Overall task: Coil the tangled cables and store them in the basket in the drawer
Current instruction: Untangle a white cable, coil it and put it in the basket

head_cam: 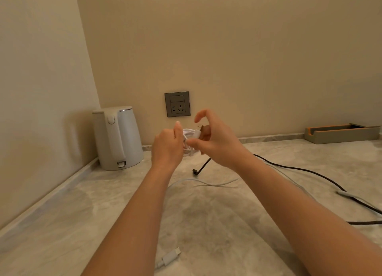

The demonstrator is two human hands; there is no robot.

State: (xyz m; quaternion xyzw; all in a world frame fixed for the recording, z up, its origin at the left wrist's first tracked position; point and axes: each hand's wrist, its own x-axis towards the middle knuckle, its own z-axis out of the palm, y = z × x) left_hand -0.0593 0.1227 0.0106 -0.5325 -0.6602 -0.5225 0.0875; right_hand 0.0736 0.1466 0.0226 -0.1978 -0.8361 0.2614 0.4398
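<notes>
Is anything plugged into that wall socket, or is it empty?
Empty: the wall socket shows bare pin holes, and no plug or cable sits in it.

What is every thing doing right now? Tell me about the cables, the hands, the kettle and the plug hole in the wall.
white cable, partly coiled, held between both hands
left hand, grips the white cable
right hand, pinches the white cable
dark cable, uncoiled, lying on the counter
kettle, upright, lid shut
wall socket, nothing plugged in

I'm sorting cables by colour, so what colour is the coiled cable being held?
White. The cable shows best in the head view.
</notes>
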